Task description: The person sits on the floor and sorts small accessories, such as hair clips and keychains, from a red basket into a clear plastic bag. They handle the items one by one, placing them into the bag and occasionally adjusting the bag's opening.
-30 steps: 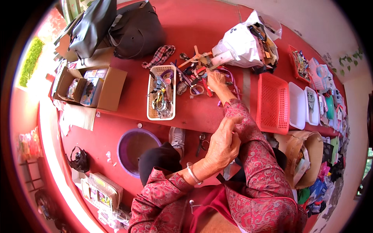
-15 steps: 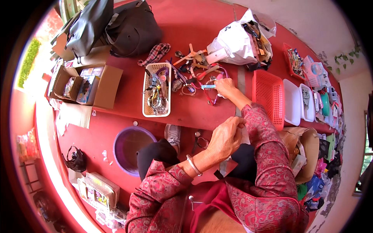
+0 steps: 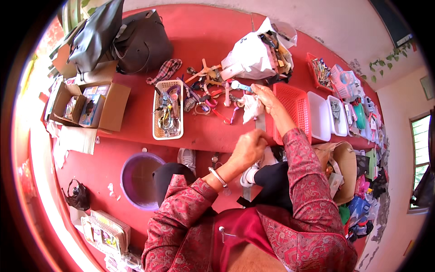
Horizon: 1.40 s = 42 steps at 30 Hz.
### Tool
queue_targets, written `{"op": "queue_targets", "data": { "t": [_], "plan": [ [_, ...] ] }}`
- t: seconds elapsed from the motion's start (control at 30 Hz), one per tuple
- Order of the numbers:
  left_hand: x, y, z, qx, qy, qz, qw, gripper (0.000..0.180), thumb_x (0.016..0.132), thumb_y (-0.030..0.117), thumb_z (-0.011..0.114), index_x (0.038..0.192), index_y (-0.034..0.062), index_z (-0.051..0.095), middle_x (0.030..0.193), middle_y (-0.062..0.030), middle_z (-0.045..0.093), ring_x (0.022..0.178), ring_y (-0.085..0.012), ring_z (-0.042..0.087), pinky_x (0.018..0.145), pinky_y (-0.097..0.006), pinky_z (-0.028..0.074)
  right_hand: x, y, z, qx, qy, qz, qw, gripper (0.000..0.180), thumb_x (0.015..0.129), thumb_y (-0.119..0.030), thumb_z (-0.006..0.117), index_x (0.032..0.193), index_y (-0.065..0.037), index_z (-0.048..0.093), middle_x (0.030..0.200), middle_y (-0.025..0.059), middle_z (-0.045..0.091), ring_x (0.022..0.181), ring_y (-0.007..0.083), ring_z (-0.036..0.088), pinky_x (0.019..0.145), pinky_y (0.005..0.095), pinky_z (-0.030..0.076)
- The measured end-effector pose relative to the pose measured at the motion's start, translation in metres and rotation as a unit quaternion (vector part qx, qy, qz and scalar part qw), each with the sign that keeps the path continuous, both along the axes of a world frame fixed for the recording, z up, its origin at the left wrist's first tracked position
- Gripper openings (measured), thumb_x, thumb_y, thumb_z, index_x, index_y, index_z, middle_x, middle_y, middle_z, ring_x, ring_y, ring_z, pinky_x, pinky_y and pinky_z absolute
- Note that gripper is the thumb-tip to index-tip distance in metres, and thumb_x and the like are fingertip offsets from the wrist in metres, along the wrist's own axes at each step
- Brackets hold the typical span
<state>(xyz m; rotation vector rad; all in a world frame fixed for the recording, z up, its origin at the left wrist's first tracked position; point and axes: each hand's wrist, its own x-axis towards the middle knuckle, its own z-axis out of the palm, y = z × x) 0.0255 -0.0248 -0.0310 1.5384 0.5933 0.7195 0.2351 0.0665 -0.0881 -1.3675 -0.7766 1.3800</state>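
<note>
My right hand [image 3: 268, 100] is closed on a light blue watch [image 3: 242, 86], whose round end points left. A crumpled white cloth [image 3: 252, 109] hangs below the same fingers. Nearer to me, my left hand [image 3: 248, 148], above a silver bangle, has its fingers curled together; whatever they may hold is hidden. Beyond both hands spreads a loose heap of watches and coloured straps [image 3: 213, 97]. To its left, a cream plastic basket [image 3: 182, 111] contains several more watches.
A white bag [image 3: 247, 56] stands behind the heap. Right of my hand are a red basket [image 3: 290, 93] and a white tray [image 3: 319, 115]. An open cardboard box [image 3: 118, 102] and black bags [image 3: 142, 43] lie left; below sits a purple basin [image 3: 129, 181].
My right hand has lifted the blue watch from the heap, and the white cloth now hangs there. My left hand stays curled nearby. The whole view has shifted slightly.
</note>
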Motion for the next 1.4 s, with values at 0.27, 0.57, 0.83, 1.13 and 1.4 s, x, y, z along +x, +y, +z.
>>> {"op": "queue_targets", "data": {
  "t": [0.27,0.57,0.83,1.13,1.4],
  "plan": [
    [-0.008,0.041,0.002,-0.32,-0.191,0.174,0.912,0.029,0.084,0.02,0.05,0.108,0.0045,0.053,0.079,0.0003,0.051,0.071,-0.0067,0.045,0.058,-0.022,0.039,-0.06,-0.062,0.078,0.05,0.2,-0.039,0.978,0.019,0.084,-0.022,0.054,0.093,-0.006,0.058,0.085,0.0065,0.061,0.071,0.0178,0.061,0.061,0.0325,0.054],
    [-0.021,0.051,0.014,-0.436,-0.337,0.116,0.826,0.016,0.087,0.018,0.048,0.094,0.0061,0.056,0.081,-0.0052,0.059,0.069,-0.0147,0.056,0.058,-0.028,0.048,-0.097,-0.094,0.109,-0.013,0.035,0.026,0.999,0.034,0.087,-0.033,0.048,0.098,-0.002,0.057,0.059,0.0003,0.053,0.05,0.005,0.048,0.044,0.0186,0.039],
    [0.003,0.025,-0.009,-0.445,-0.23,0.097,0.86,0.018,0.087,0.013,0.045,0.098,0.0007,0.053,0.098,-0.0109,0.057,0.084,-0.0199,0.059,0.076,-0.035,0.05,-0.109,-0.09,0.099,0.236,-0.493,-0.126,0.828,0.016,0.083,-0.02,0.052,0.084,-0.004,0.055,0.07,0.0111,0.058,0.058,0.0227,0.059,0.052,0.0324,0.044],
    [-0.002,0.029,-0.013,-0.164,0.085,0.084,0.979,0.02,0.083,0.015,0.046,0.086,-0.0009,0.058,0.073,-0.0099,0.061,0.069,-0.0159,0.06,0.061,-0.029,0.048,-0.073,-0.075,0.097,0.136,-0.446,-0.167,0.869,0.012,0.082,-0.015,0.054,0.081,-0.003,0.055,0.062,0.0083,0.057,0.054,0.0143,0.055,0.046,0.0294,0.042],
    [-0.009,0.008,-0.007,0.033,0.098,-0.07,0.992,0.021,0.076,0.016,0.05,0.081,-0.0038,0.057,0.071,-0.0161,0.061,0.067,-0.0221,0.06,0.061,-0.033,0.045,-0.088,-0.075,0.093,0.142,-0.532,-0.026,0.834,0.016,0.08,-0.02,0.055,0.079,-0.004,0.057,0.066,0.0122,0.059,0.06,0.0236,0.06,0.053,0.033,0.044]
  ]
}}
